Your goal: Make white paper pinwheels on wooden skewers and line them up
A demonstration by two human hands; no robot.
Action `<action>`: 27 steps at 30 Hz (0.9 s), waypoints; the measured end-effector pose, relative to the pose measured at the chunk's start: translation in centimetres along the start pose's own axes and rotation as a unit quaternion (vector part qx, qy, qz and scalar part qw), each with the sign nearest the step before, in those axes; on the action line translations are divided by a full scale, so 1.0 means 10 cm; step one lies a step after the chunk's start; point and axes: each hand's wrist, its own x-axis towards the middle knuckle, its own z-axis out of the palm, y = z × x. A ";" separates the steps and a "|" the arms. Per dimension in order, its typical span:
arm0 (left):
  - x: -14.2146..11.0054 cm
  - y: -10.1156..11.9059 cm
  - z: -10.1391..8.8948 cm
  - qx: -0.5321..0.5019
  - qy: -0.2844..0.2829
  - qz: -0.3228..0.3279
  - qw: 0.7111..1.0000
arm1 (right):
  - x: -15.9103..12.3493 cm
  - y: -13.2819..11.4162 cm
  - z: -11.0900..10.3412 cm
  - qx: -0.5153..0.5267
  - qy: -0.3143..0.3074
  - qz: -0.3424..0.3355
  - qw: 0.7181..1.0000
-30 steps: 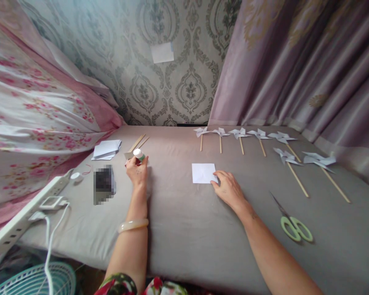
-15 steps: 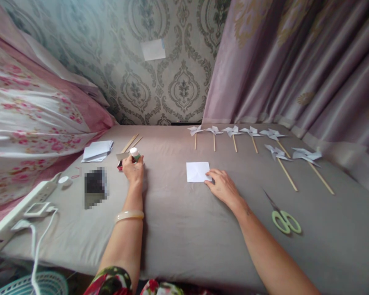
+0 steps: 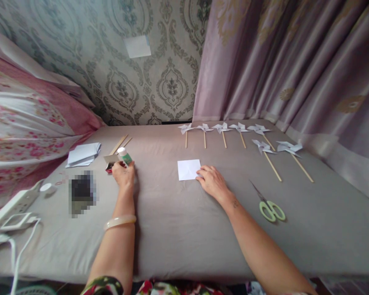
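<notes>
My left hand [image 3: 123, 173] is closed around a glue stick [image 3: 124, 156] with a white cap and green label, which leans to the left. Just behind those fingers a small open red box [image 3: 108, 167] is partly hidden. Near the middle of the table lies a white square of paper [image 3: 188, 169] with faint crease lines. The fingers and thumb of my right hand [image 3: 213, 181] pinch its right edge.
Several paper pinwheels on sticks [image 3: 224, 133] lie at the back right. Green-handled scissors [image 3: 269, 207] rest to the right of my right arm. On the left are a paper stack [image 3: 83, 155], wooden sticks [image 3: 119, 144], a blurred dark object [image 3: 82, 192] and a power strip [image 3: 21, 200].
The view has swung slightly to the right. In my left hand, the glue stick is more tilted and shows more of its green label. My right hand stays at the paper's edge.
</notes>
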 end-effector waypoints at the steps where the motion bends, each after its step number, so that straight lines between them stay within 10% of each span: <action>1: -0.03 0.01 -0.02 0.013 0.006 -0.017 1.000 | 0.01 0.00 0.00 0.004 0.002 0.002 1.000; 11: -0.82 0.47 0.30 0.038 -0.252 0.129 0.958 | 0.04 0.07 0.02 0.060 0.002 0.028 0.998; 15: -1.12 0.66 0.47 0.089 -0.258 0.204 0.940 | 0.05 0.06 0.01 0.074 -0.004 0.037 0.997; 23: -1.24 0.85 0.43 0.113 -0.303 0.121 0.938 | 0.05 0.06 0.05 0.088 0.002 0.065 0.994; 27: -1.25 0.86 0.40 -0.054 -0.332 0.049 0.940 | 0.10 0.09 0.13 0.170 0.062 0.099 0.979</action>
